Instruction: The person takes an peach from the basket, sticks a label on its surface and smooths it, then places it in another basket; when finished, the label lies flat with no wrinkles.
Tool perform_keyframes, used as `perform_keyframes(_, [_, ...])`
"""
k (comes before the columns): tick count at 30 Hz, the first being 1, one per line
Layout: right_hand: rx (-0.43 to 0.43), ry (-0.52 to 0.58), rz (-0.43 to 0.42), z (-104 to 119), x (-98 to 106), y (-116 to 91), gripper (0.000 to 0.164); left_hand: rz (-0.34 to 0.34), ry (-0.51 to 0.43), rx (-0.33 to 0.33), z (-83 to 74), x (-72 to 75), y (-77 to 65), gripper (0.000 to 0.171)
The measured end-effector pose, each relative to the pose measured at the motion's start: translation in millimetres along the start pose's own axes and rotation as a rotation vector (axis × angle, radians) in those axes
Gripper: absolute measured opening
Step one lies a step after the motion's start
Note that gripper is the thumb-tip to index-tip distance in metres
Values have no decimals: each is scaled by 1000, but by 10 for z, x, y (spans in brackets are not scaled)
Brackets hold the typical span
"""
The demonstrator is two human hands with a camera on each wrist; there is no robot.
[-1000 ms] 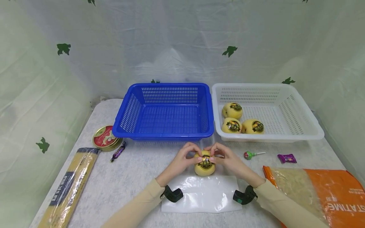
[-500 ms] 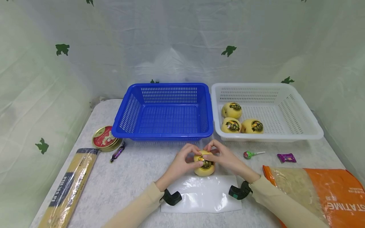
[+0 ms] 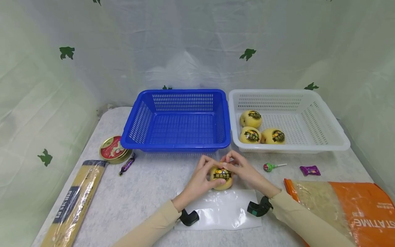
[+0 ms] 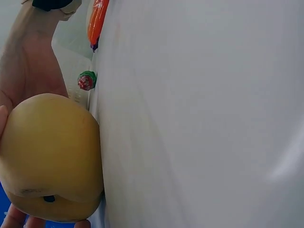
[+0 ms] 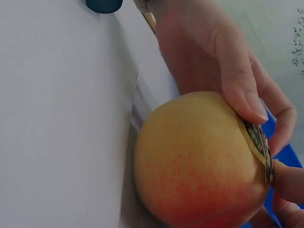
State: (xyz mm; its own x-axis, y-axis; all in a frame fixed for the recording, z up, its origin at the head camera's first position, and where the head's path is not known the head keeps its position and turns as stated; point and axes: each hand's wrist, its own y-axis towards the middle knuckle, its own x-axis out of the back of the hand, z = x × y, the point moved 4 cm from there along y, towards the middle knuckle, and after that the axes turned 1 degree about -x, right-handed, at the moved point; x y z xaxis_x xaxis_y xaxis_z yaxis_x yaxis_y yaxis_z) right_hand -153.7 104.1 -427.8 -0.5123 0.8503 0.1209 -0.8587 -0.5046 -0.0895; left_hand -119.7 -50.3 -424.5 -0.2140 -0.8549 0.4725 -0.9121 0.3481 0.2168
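Observation:
A yellow apple (image 3: 223, 187) with a red blush and a black-and-gold sticker (image 3: 223, 175) is between both hands, near the back edge of a white plastic sheet. My left hand (image 3: 199, 178) grips the apple from the left, thumb across its front at the sticker. My right hand (image 3: 243, 169) has its curled fingers and thumb at the sticker's upper edge. In the right wrist view, the sticker (image 5: 259, 142) stands slightly proud at that edge, where fingertips touch it. The left wrist view shows the bare underside of the apple (image 4: 52, 147), with its dimple.
Behind stand a blue basket (image 3: 176, 148) and a white basket (image 3: 293, 148) with three stickered apples (image 3: 250, 135). A lollipop (image 3: 268, 167), purple candy (image 3: 310, 171) and orange bag (image 3: 361, 206) lie right. Left are a pasta pack (image 3: 75, 202), round tin (image 3: 114, 149) and wrapped candy (image 3: 127, 165).
The left thumb has slid lower on the apple's front and the left hand has spread wider. The right thumb has drawn up to the sticker's top edge. The apple has stayed in place.

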Motion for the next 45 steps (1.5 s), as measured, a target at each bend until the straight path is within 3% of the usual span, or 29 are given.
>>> perform_keyframes(4, [-13,57,19,-29,46,-22,22,-8,-34,-2,15,2,8,40])
perform_keyframes(9, [0,29,15,-24,77,-33,22,-12,-88,-7,21,-3,27,36])
perform_keyframes(14, [-6,-9,104,-28,91,-74,30,-14,-153,38,-17,20,23,30])
perform_keyframes(20, [110,-97,162,-15,116,-91,31,44,-250,69,-192,131,27,30])
perform_keyframes(25, [96,-88,200,-7,112,-97,36,78,-276,82,-205,182,47,26])
perform_keyframes(33, [114,-70,176,4,107,-104,39,91,-294,61,-174,194,58,23])
perform_keyframes(40, [109,-108,157,16,53,-116,44,74,-354,111,-152,212,49,21])
perform_keyframes(45, [151,-88,143,33,62,-126,40,52,-358,124,-161,222,52,20])
